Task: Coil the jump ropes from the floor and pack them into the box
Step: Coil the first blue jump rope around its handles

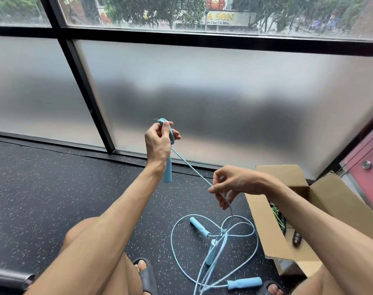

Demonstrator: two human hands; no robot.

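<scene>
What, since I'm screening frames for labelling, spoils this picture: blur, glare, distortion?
Head view: the wide-angle lens bows the window frame; daylight through frosted glass is soft, no glare or hard shadows; left hand, right hand and blue rope are fairly sharp; the street outside is hazy.

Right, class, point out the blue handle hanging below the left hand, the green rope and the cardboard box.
blue handle (168, 170): head view, middle of its grip.
green rope (276, 211): head view, strands showing inside box.
cardboard box (264, 226): head view, bare side wall.
</scene>
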